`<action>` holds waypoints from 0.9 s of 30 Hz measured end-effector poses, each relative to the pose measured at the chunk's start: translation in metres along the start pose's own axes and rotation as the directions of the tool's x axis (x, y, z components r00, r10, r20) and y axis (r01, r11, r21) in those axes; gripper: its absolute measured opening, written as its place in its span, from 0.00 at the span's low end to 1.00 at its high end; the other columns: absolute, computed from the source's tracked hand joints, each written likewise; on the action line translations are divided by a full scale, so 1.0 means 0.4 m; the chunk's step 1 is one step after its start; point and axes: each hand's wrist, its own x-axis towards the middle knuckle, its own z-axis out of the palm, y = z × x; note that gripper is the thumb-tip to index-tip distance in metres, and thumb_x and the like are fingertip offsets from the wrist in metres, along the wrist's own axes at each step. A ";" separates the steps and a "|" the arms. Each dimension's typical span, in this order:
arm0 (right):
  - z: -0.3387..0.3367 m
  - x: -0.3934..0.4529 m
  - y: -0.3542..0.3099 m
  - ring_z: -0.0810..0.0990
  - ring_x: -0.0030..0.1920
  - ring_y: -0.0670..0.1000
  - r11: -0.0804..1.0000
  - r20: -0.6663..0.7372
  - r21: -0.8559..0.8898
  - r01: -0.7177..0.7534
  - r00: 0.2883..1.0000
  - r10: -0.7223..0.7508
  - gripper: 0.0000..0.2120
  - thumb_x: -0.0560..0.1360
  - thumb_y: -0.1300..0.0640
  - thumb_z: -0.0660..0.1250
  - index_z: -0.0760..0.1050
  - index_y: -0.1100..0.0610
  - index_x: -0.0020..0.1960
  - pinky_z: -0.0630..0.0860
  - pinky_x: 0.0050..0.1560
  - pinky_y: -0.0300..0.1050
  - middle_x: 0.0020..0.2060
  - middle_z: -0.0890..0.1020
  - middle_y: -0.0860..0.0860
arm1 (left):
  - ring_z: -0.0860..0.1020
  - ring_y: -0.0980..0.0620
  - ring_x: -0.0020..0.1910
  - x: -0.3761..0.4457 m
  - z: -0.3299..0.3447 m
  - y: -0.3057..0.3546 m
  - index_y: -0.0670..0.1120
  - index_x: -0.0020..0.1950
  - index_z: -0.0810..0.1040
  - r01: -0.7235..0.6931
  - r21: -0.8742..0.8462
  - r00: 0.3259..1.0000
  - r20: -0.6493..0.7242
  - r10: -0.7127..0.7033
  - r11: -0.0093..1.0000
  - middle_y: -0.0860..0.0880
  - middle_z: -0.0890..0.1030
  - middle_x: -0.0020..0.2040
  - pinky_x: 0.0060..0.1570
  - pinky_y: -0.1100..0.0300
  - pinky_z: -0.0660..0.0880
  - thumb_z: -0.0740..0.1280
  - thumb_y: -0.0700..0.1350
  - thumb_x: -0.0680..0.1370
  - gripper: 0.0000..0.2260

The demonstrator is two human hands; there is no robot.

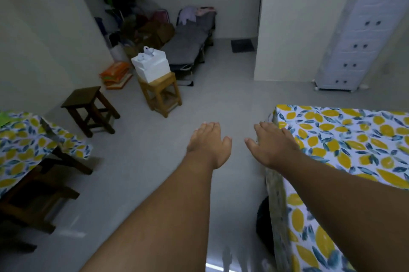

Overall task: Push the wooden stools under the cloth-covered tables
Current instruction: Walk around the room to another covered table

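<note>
Lemon-patterned cloth covers the left counter (26, 138) at the frame's edge, with dark wooden furniture partly tucked in the shadow beneath it. Just beyond its far corner a dark wooden stool (88, 107) stands free on the grey floor (221, 99), near the wall. Further back and to the right, a lighter wooden stool (160, 94) carries a stack of white boxes (151, 65), with a folding cot (190, 48) behind it. Both arms reach forward over the open floor: the left hand (209, 144) and right hand (271, 145) are palm-down, fingers spread, holding nothing. The right hand hovers at the corner of the right counter (354, 138), draped in the same lemon cloth. A white drawer unit (363, 39) stands against the far wall.
</note>
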 end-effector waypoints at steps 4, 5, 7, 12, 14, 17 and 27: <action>-0.015 0.258 -0.033 0.56 0.79 0.53 0.998 -0.028 -0.005 -0.067 0.997 0.066 0.31 0.82 0.39 0.52 0.60 0.55 0.79 0.51 0.77 0.54 0.79 0.62 0.53 | 0.50 0.46 0.80 0.278 -0.051 -0.088 0.42 0.81 0.53 -0.071 0.016 0.997 0.012 0.071 0.997 0.44 0.55 0.81 0.78 0.51 0.46 0.50 0.56 0.83 0.30; -0.015 0.318 -0.036 0.56 0.79 0.53 0.995 -0.040 -0.009 -0.097 0.995 0.096 0.31 0.82 0.39 0.52 0.60 0.56 0.79 0.51 0.77 0.54 0.79 0.62 0.53 | 0.51 0.46 0.80 0.350 -0.059 -0.111 0.42 0.81 0.53 -0.092 0.033 0.996 0.019 0.092 0.995 0.44 0.55 0.81 0.78 0.51 0.46 0.50 0.56 0.83 0.29; -0.017 0.425 -0.041 0.56 0.79 0.53 0.983 -0.055 -0.001 -0.181 0.982 0.181 0.31 0.82 0.40 0.51 0.58 0.56 0.80 0.52 0.77 0.53 0.79 0.61 0.53 | 0.51 0.46 0.80 0.492 -0.079 -0.147 0.42 0.81 0.53 -0.149 0.058 0.989 0.031 0.147 0.987 0.44 0.55 0.81 0.77 0.51 0.46 0.50 0.56 0.83 0.29; -0.037 0.625 -0.043 0.56 0.79 0.54 0.912 -0.048 0.068 -0.405 0.911 0.409 0.31 0.82 0.41 0.52 0.58 0.56 0.80 0.52 0.77 0.53 0.79 0.61 0.54 | 0.52 0.46 0.80 0.795 -0.140 -0.172 0.42 0.81 0.53 -0.347 0.086 0.933 0.136 0.334 0.934 0.44 0.55 0.81 0.77 0.52 0.47 0.50 0.56 0.83 0.29; -0.047 0.697 -0.026 0.57 0.79 0.54 0.877 -0.054 0.085 -0.474 0.876 0.479 0.31 0.82 0.41 0.52 0.59 0.56 0.80 0.53 0.77 0.53 0.79 0.61 0.54 | 0.51 0.46 0.80 0.917 -0.158 -0.154 0.42 0.81 0.53 -0.407 0.094 0.908 0.156 0.390 0.909 0.44 0.54 0.81 0.77 0.52 0.47 0.50 0.56 0.83 0.29; -0.062 0.800 0.036 0.56 0.79 0.53 0.816 -0.063 0.104 -0.569 0.815 0.576 0.31 0.82 0.41 0.51 0.58 0.56 0.80 0.52 0.77 0.53 0.80 0.61 0.54 | 0.51 0.46 0.80 1.088 -0.158 -0.091 0.43 0.81 0.52 -0.505 0.086 0.855 0.188 0.484 0.859 0.45 0.54 0.81 0.77 0.52 0.47 0.50 0.57 0.83 0.29; -0.086 1.109 0.393 0.61 0.77 0.55 0.582 -0.084 0.188 -0.791 0.578 0.812 0.29 0.82 0.42 0.53 0.63 0.58 0.77 0.56 0.75 0.54 0.77 0.66 0.56 | 0.55 0.45 0.79 1.615 -0.088 0.253 0.42 0.80 0.56 -0.731 0.064 0.666 0.281 0.691 0.679 0.44 0.58 0.80 0.77 0.50 0.51 0.51 0.58 0.83 0.30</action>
